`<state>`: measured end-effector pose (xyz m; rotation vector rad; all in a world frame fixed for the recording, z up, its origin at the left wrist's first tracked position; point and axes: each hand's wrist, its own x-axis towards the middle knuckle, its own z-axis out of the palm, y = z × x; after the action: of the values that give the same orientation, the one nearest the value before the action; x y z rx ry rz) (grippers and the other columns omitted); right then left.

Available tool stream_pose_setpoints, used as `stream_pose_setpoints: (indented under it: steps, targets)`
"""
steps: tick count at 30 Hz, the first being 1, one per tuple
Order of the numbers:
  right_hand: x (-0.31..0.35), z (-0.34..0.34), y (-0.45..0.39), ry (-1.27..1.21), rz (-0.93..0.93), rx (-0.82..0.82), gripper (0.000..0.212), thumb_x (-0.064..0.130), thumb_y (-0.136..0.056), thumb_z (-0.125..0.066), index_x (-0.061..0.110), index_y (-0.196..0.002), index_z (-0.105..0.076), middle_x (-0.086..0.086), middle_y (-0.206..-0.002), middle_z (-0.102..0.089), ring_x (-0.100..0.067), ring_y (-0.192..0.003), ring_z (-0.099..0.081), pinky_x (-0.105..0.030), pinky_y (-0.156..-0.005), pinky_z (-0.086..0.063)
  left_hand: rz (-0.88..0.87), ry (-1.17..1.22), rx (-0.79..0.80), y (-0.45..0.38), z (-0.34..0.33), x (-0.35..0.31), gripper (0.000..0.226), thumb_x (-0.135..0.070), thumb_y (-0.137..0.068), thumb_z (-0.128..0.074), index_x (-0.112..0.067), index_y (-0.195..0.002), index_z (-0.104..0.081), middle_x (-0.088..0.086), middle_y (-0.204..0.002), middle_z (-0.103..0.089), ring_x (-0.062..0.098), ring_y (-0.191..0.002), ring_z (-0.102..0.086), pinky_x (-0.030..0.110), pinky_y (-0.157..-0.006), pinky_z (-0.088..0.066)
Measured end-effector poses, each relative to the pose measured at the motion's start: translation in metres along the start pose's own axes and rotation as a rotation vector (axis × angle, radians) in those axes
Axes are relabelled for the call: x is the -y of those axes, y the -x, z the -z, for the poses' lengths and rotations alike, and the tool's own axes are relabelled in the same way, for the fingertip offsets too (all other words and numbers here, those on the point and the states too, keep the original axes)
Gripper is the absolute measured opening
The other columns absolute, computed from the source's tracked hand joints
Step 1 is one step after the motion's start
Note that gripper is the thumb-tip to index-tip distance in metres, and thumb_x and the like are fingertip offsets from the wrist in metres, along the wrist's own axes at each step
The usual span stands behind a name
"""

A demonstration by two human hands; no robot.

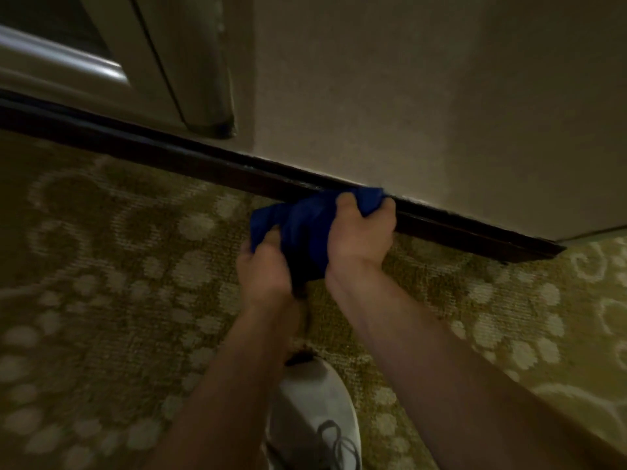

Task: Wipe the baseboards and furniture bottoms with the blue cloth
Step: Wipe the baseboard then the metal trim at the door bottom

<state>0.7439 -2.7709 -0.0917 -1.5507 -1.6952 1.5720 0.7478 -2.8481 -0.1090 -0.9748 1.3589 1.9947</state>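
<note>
A dark wooden baseboard (203, 157) runs diagonally along the foot of a beige wall, from the upper left down to a corner end at the right. The blue cloth (307, 225) is bunched up between both hands, right at the baseboard. My right hand (361, 234) grips the cloth's far end and presses it against the top edge of the baseboard. Nearer to me, my left hand (263, 269) holds the cloth's lower part just above the carpet. The cloth's near end hangs down dark between my wrists.
Patterned green and cream carpet (118, 300) covers the floor. A door with a pale frame (190, 62) stands at the upper left above the baseboard. The wall ends at a corner (559, 247) on the right. My white shoe (315, 412) is below my arms.
</note>
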Motion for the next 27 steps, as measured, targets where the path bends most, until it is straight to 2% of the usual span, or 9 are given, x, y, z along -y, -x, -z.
stream_pose_setpoints:
  steps: [4,8,9,11,12,16,20,23,27]
  targets:
    - [-0.007,0.020,-0.012,-0.042,0.015,0.052,0.007,0.020,-0.085,-0.061,0.018,-0.091,-0.056,-0.007,-0.092,-0.067,-0.026,-0.089,-0.066,-0.050,-0.088,-0.055,-0.002,-0.036,0.099,-0.004,0.003,-0.004,0.038,-0.017,-0.097,-0.053,-0.017,-0.135,-0.055,0.010,-0.123,-0.067,0.028,-0.106,-0.068,0.041,-0.090,-0.056]
    - [-0.006,0.040,-0.022,-0.065,-0.033,-0.025,0.005,0.017,-0.088,-0.059,0.021,-0.087,-0.055,-0.007,-0.096,-0.066,-0.027,-0.093,-0.066,-0.050,-0.088,-0.055,0.022,-0.047,0.239,0.003,0.002,-0.011,0.034,-0.015,-0.096,-0.055,-0.015,-0.129,-0.059,0.009,-0.118,-0.070,0.024,-0.100,-0.071,0.034,-0.081,-0.060]
    - [-0.004,0.037,-0.022,-0.065,-0.041,-0.053,0.004,0.017,-0.089,-0.058,0.018,-0.093,-0.055,-0.006,-0.098,-0.065,-0.025,-0.093,-0.065,-0.046,-0.089,-0.055,0.016,-0.055,0.238,0.005,0.001,-0.014,0.032,-0.015,-0.096,-0.055,-0.015,-0.128,-0.060,0.009,-0.117,-0.070,0.024,-0.100,-0.071,0.035,-0.082,-0.060]
    - [0.002,0.024,-0.017,-0.009,-0.037,-0.092,0.018,0.019,-0.092,-0.056,0.011,-0.108,-0.053,-0.003,-0.099,-0.060,-0.021,-0.093,-0.060,-0.034,-0.088,-0.051,-0.024,-0.073,0.170,0.010,0.002,-0.021,0.031,-0.015,-0.095,-0.057,-0.014,-0.126,-0.061,0.009,-0.114,-0.071,0.024,-0.098,-0.071,0.036,-0.083,-0.059]
    - [0.003,0.016,-0.013,0.017,-0.033,-0.076,0.022,0.020,-0.093,-0.056,0.011,-0.112,-0.052,-0.003,-0.099,-0.058,-0.021,-0.093,-0.059,-0.033,-0.088,-0.050,-0.051,-0.060,0.120,0.011,0.004,-0.024,0.031,-0.016,-0.095,-0.057,-0.014,-0.126,-0.061,0.009,-0.114,-0.071,0.024,-0.098,-0.071,0.036,-0.082,-0.059]
    - [0.002,0.005,-0.006,-0.011,-0.091,0.093,0.013,0.022,-0.092,-0.057,0.015,-0.103,-0.054,-0.003,-0.098,-0.062,-0.022,-0.093,-0.062,-0.040,-0.091,-0.053,-0.160,0.063,0.010,0.005,0.006,-0.040,0.036,-0.025,-0.091,-0.063,-0.017,-0.126,-0.061,0.006,-0.115,-0.071,0.025,-0.101,-0.070,0.044,-0.086,-0.059]
    - [0.000,0.024,-0.016,-0.090,-0.162,0.058,0.006,0.021,-0.089,-0.060,0.020,-0.086,-0.055,-0.009,-0.098,-0.066,-0.026,-0.092,-0.065,-0.048,-0.089,-0.054,-0.159,0.034,-0.029,0.004,-0.022,-0.039,0.032,-0.026,-0.090,-0.066,-0.024,-0.121,-0.058,0.003,-0.116,-0.067,0.023,-0.101,-0.068,0.048,-0.088,-0.057]
    - [0.005,0.044,-0.024,-0.109,-0.200,-0.001,0.007,0.019,-0.088,-0.060,0.023,-0.087,-0.054,-0.010,-0.103,-0.066,-0.028,-0.095,-0.065,-0.049,-0.091,-0.054,-0.090,0.036,0.009,0.010,-0.045,-0.026,0.023,-0.023,-0.090,-0.064,-0.027,-0.112,-0.059,0.004,-0.116,-0.066,0.026,-0.102,-0.067,0.051,-0.092,-0.054]
    - [0.005,0.070,-0.029,-0.105,-0.220,-0.046,0.016,0.017,-0.088,-0.061,0.020,-0.103,-0.057,-0.009,-0.108,-0.065,-0.028,-0.096,-0.065,-0.049,-0.090,-0.055,-0.024,-0.042,0.029,0.008,-0.053,-0.011,0.035,-0.021,-0.086,-0.068,-0.016,-0.119,-0.059,0.008,-0.114,-0.066,0.027,-0.100,-0.066,0.047,-0.091,-0.055]
